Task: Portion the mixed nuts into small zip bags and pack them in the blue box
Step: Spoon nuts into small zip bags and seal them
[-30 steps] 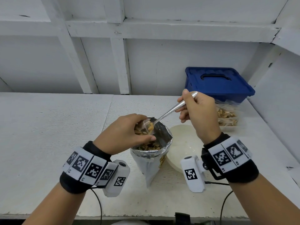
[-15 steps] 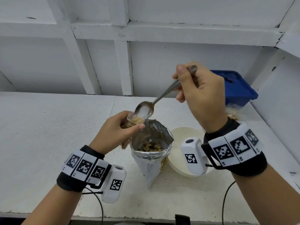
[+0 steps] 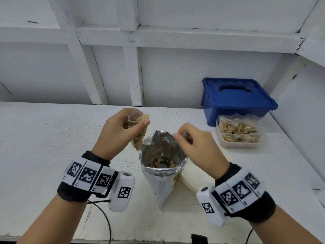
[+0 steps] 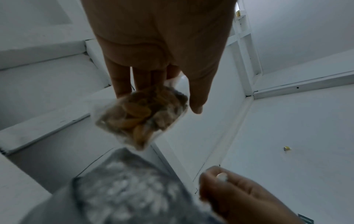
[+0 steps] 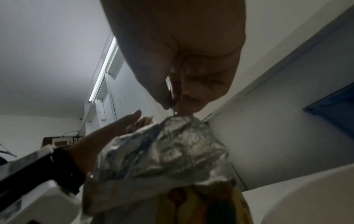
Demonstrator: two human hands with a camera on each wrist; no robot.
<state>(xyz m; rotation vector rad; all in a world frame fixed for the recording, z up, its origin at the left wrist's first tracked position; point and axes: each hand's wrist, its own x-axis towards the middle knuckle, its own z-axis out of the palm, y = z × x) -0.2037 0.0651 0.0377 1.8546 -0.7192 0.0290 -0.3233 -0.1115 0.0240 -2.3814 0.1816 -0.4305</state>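
My left hand (image 3: 140, 121) pinches a small clear zip bag (image 3: 139, 138) of mixed nuts by its open top, just left of and above the foil nut bag (image 3: 158, 182). In the left wrist view the zip bag (image 4: 139, 115) hangs below my fingers (image 4: 122, 84). My right hand (image 3: 179, 136) is curled at the foil bag's far right rim and pinches a thin metal piece, seemingly the spoon's handle (image 5: 168, 84); the spoon's bowl is hidden. Loose nuts lie in the bottom of the foil bag. The blue box (image 3: 237, 99) stands at the back right with its lid on.
A clear tub (image 3: 237, 144) with several filled zip bags sits in front of the blue box. A white round plate (image 3: 195, 178) lies under my right wrist. White walls close in behind and to the right; bare tabletop (image 3: 44, 138) stretches left.
My right hand came down from holding the spoon high over the zip bag to the foil bag's rim. My left hand lifted the zip bag up and away from the foil bag's mouth.
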